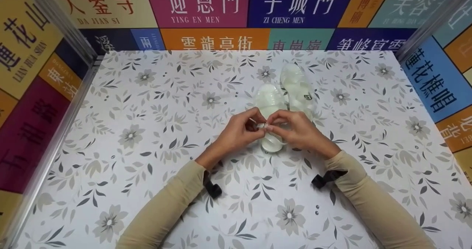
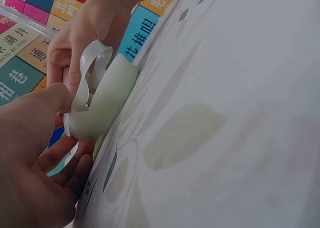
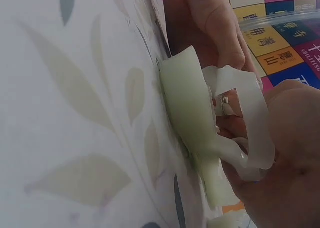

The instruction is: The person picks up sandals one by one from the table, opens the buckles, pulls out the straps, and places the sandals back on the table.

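Note:
Two pale green, translucent jelly sandals lie on the table. The nearer left sandal (image 1: 271, 97) has its toe pointing away and its heel towards me. Over its heel end, my left hand (image 1: 240, 130) and right hand (image 1: 297, 130) meet, fingertips together, pinching the ankle strap. A small shiny buckle (image 3: 225, 104) shows on the strap in the right wrist view. The strap (image 2: 95, 53) loops above the upright heel (image 2: 110, 98) in the left wrist view. Fingers hide whether the strap runs through the buckle. The second sandal (image 1: 295, 83) lies just to the right, partly behind my right hand.
A white tablecloth (image 1: 166, 105) with grey flowers and leaves covers the table. Colourful panels (image 1: 204, 5) with large characters stand along the back and both sides. Black wrist bands (image 1: 213, 188) sit at both sleeve cuffs.

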{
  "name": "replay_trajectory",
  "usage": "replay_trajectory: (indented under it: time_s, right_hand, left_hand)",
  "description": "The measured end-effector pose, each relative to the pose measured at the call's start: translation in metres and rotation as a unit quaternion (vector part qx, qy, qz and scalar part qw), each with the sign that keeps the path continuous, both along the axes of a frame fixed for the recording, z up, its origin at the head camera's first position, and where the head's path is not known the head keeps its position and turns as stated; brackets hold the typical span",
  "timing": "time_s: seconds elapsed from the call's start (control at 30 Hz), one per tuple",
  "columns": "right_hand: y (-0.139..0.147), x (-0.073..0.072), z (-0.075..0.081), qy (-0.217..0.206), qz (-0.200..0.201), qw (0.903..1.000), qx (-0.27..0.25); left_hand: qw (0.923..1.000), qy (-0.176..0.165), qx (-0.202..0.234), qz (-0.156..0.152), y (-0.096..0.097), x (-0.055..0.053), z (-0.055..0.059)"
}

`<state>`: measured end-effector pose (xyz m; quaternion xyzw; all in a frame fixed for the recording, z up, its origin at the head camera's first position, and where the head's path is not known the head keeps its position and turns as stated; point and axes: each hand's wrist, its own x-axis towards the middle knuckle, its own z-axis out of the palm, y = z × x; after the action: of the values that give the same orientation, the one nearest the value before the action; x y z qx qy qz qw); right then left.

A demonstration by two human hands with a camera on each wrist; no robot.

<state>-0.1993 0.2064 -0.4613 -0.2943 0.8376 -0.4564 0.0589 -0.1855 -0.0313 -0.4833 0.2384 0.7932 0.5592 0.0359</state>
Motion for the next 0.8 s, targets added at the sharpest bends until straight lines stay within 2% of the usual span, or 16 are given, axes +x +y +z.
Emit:
replay_trajectory:
  time_s: [0.13,0.23,0.33,0.53,0.8]
  right_hand:
    - [0.0052,-0.0039,-0.0028,-0.027,0.022,0.9992,-0.019]
    - [0.0075,-0.0042,-0.0035,-0.039,0.024,0.9985,-0.030]
    - [0.0063,-0.0035,-0.0040,-0.031,0.012,0.9988,-0.036]
    - [-0.0002,-0.0017,-0.0058,0.015,-0.009,0.9994,-0.030]
    - [0.0031,-0.0020,-0.0073,-0.016,0.008,0.9991,-0.038]
  left_hand:
    - [1.0000,-0.004,-0.003,0.003,-0.0008,-0.0002,0.0002]
    - [1.0000,-0.009,0.000,0.005,-0.0014,-0.0004,-0.0001]
    - [0.9999,-0.012,0.004,0.007,-0.0016,-0.0003,-0.0001]
    - [0.9998,-0.018,0.005,0.010,-0.0014,-0.0002,0.0004]
    - [1.0000,-0.004,-0.004,-0.002,-0.0033,-0.0015,-0.0006]
